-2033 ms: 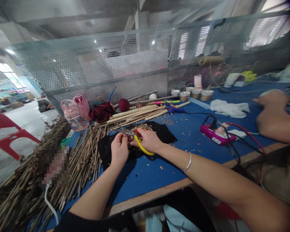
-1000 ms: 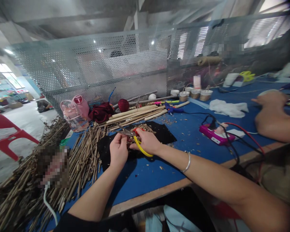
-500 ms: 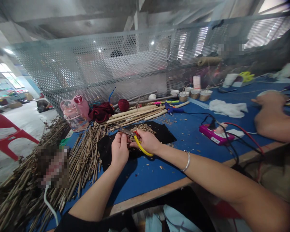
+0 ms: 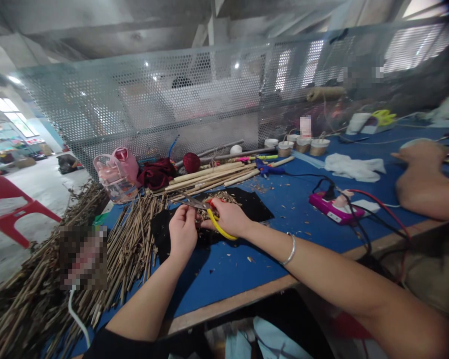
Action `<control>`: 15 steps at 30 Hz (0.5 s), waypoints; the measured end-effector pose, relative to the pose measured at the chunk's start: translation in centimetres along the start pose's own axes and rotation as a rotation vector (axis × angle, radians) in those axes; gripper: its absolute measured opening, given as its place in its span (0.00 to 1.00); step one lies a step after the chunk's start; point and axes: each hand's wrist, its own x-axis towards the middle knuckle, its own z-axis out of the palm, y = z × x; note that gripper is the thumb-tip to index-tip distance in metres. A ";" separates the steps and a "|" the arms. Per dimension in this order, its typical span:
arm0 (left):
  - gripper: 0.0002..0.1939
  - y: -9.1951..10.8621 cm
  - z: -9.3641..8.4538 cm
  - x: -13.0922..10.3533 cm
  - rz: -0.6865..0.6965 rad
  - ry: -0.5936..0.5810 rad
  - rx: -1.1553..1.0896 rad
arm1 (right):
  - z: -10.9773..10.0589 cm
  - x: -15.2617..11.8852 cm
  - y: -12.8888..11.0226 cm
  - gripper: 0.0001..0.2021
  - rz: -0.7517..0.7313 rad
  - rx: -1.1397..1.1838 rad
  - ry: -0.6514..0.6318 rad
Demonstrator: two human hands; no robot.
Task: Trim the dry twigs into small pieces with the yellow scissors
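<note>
My right hand [image 4: 230, 218] grips yellow-handled scissors [image 4: 220, 228], whose metal blades point left above my left fingers. My left hand [image 4: 183, 230] is closed in a pinch close to the blades; what sits between its fingers is hidden. Beneath both hands lies a black cloth [image 4: 256, 205] with a heap of dry, pale plant clippings [image 4: 224, 199] on it. Left of my left hand, many dry brown stalks [image 4: 129, 249] are spread over the blue table [image 4: 243, 271].
Peeled sticks [image 4: 209, 174] and a blue glue gun [image 4: 267, 168] lie behind the cloth. A pink bottle [image 4: 119, 174] stands at back left. On the right are a purple power strip [image 4: 335, 207] with cables, white gloves [image 4: 353, 167], and another person's arm [image 4: 426, 184].
My left hand has shifted slightly left, away from my right hand. The scissors and right hand stay in nearly the same place.
</note>
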 end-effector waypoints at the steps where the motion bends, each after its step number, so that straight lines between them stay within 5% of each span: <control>1: 0.11 0.0 0.0 0.0 0.006 0.001 0.015 | 0.0 0.0 0.0 0.27 -0.010 0.008 -0.001; 15: 0.10 -0.4 -0.1 0.1 0.085 0.025 0.149 | -0.4 0.0 -0.2 0.26 -0.121 0.055 0.021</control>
